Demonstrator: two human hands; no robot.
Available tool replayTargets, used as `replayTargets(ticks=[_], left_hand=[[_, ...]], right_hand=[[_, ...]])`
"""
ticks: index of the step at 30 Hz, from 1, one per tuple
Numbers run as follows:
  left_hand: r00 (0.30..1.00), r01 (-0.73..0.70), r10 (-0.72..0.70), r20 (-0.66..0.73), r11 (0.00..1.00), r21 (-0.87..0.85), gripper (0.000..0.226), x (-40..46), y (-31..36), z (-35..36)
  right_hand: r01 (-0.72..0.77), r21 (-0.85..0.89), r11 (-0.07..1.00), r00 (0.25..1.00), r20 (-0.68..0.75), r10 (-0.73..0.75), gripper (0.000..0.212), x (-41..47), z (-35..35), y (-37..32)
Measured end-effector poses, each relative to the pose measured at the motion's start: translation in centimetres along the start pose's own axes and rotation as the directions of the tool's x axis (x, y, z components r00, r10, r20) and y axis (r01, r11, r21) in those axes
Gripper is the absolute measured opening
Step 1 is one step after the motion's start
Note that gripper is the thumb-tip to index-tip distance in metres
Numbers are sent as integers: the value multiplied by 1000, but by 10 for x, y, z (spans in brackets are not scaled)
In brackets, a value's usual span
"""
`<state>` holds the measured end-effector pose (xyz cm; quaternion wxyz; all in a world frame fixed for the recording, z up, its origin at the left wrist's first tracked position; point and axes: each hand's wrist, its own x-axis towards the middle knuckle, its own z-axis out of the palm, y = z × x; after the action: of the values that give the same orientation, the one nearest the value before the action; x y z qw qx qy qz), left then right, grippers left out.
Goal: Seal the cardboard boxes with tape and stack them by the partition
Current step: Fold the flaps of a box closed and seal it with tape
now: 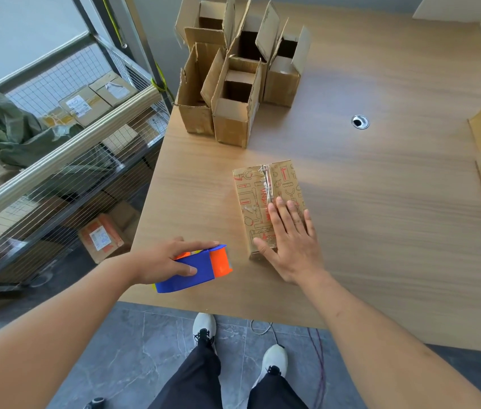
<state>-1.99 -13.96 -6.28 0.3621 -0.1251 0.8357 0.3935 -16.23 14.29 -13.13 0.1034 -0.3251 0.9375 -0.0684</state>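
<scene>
Wooden table (380,202): open boxes (233,93) at far left corner, interiors dark. Printed box (262,202), taped, under flat right hand (292,240); left hand (162,261) gripping tape dispenser (203,270).

No legible text on boxes (265,199)

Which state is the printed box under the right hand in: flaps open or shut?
Shut: the printed box lies flat-topped with clear tape along its seam, right hand pressing it.
</scene>
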Motion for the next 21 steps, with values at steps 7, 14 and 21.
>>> replayTargets(ticks=[7, 14, 21], left_hand=[[998, 7, 7, -62, 975, 220, 58, 18, 27, 11], [999, 26, -21, -25, 975, 220, 54, 40, 58, 26], [986, 163, -151, -69, 951, 262, 30, 40, 39, 17]], right_hand=[[-44, 5, 999, 998, 38, 44, 113, 2, -7, -10], [-118, -20, 993, 986, 118, 120, 120, 5, -15, -30], [-151, -45, 987, 975, 156, 156, 119, 8, -20, -40]])
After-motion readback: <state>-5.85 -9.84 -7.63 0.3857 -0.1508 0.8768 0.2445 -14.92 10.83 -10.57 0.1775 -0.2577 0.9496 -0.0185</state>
